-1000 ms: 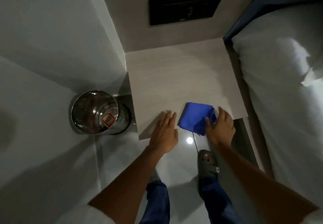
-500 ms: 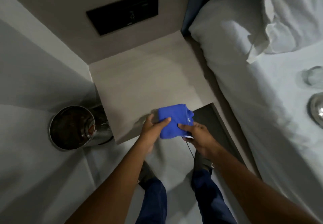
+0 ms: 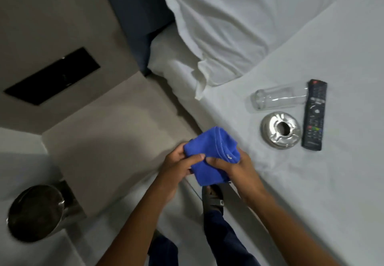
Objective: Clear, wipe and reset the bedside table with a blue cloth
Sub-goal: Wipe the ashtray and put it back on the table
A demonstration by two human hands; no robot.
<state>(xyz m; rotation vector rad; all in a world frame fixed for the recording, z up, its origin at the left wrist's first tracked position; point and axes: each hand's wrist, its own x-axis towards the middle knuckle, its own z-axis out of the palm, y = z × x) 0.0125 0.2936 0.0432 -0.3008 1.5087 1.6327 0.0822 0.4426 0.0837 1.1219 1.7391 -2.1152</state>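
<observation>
Gripping the folded blue cloth [image 3: 209,157] between them, the left hand [image 3: 178,165] and right hand [image 3: 234,165] hold it above the bedside table's [image 3: 108,141] front right corner. Near the bed's [image 3: 311,182] edge lie a glass [image 3: 276,98], ashtray [image 3: 281,129] and remote [image 3: 314,114].

Your left hand [image 3: 176,163] and right hand [image 3: 230,165] meet in the middle, thumbs touching (fingers curled tight, pinching). Your arms come up from 6 o'clock.
</observation>
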